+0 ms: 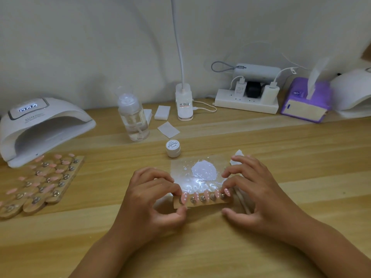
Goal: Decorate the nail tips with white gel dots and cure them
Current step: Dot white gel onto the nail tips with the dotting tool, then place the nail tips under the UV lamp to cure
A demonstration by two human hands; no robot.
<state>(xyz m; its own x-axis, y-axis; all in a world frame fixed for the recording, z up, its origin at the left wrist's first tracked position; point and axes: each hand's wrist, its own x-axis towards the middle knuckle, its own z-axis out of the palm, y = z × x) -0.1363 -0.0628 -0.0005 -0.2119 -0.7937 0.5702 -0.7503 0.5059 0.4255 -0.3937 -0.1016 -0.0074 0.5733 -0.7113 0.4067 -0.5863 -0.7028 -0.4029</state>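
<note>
A wooden strip (202, 204) carrying several pink nail tips (196, 196) with white dots lies on the table in front of me. My left hand (152, 199) pinches its left end between thumb and fingers. My right hand (255, 195) holds the right end, fingertips on the last tip, and a thin stick (242, 199) lies under its fingers. Just behind the strip, a clear sheet (178, 171) holds a blob of white gel (204, 170). A small white gel jar (173, 147) stands closed behind it. The curing lamp (42, 125) sits at the far left.
More wooden strips with pink tips (42, 181) lie at the left by the lamp. A clear pump bottle (133, 115), white pads (162, 112), a desk lamp base (184, 103), a power strip (247, 101), a purple tissue box (305, 101) and a second lamp (351, 93) line the back.
</note>
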